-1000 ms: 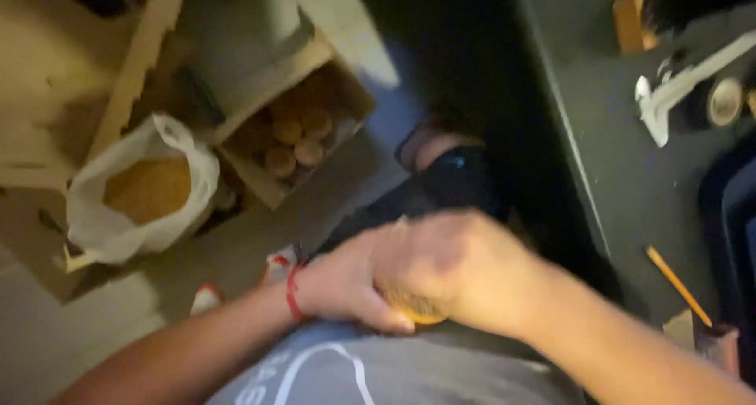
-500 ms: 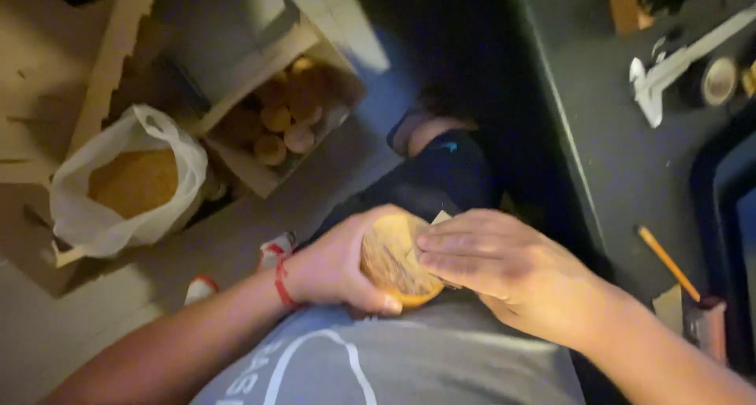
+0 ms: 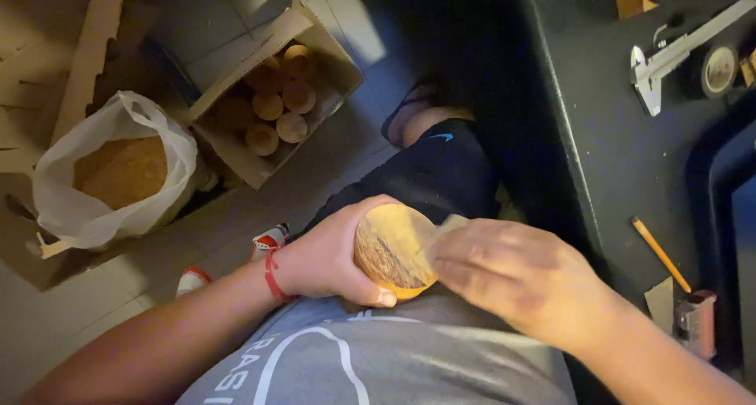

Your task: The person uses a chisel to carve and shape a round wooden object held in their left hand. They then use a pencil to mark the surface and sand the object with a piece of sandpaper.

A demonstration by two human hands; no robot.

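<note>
One wooden disc (image 3: pixel 391 249), one scrap of sandpaper (image 3: pixel 446 226), both over your lap. Your left hand (image 3: pixel 327 255) was curled shut around the disc's edge, round face up (pale tan, darker streaked grain). Your right hand (image 3: pixel 512 275) pinched the sandpaper against its right rim. Half a second before, those fingers covered more of the face. Six or so similar discs showed in the cardboard box (image 3: pixel 272 106); one pencil (image 3: pixel 660 254) on the worktop's near edge.

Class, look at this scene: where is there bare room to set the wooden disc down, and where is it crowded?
Bare dark tabletop lies between the caliper and the pencil. Bare floor tiles run between the cardboard box of wooden rounds and the person's knee. Crowded: the left floor, with the sawdust bag against the box, and the table's far right.
</note>
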